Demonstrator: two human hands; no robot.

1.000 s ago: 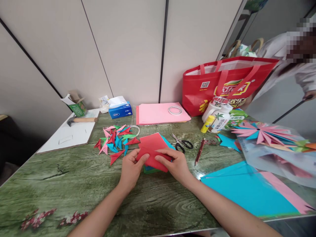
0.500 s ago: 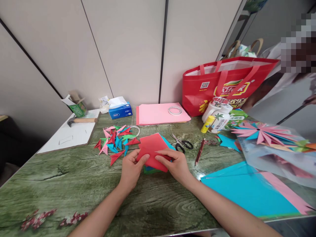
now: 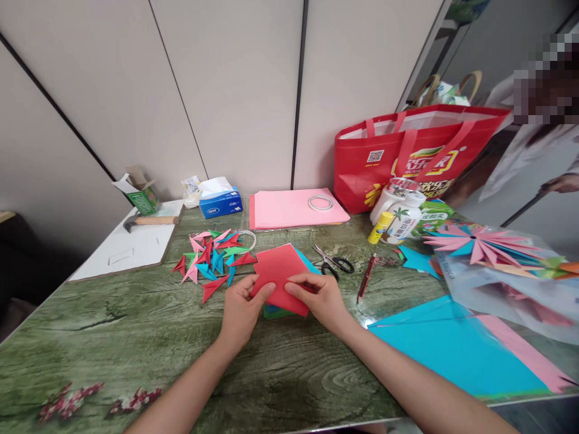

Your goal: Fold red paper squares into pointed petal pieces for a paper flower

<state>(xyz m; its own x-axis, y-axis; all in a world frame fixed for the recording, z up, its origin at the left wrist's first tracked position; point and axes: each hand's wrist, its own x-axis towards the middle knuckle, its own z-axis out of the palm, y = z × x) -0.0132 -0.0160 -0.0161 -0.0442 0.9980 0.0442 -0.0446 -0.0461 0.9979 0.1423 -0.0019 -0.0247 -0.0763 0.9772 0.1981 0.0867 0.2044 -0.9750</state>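
A piece of red paper (image 3: 281,271) is held between my two hands above the table. My left hand (image 3: 244,304) pinches its left side, thumb on top and fingers beneath. On the right side, my right hand (image 3: 321,298) grips the paper with thumb and fingertips. Blue and green paper (image 3: 306,258) shows from under the red piece. Left of my hands lies a pile of small folded paper pieces (image 3: 212,256) in red, pink, blue and green. Scissors (image 3: 333,263) with black handles rest beyond my right hand, and a dark red pencil (image 3: 366,278) lies beside them.
Pink paper sheets (image 3: 280,208) with a tape roll lie at the back, beside a tissue box (image 3: 221,203). A hammer (image 3: 151,221) rests on a white board at left. At right are a red bag (image 3: 362,163), a glue stick (image 3: 380,228), blue paper (image 3: 452,349) and another person.
My right fingers have shifted slightly on the red paper, and its lower right edge has moved a little. At the right, the other person has moved, and a hand on a dark stick shows more.
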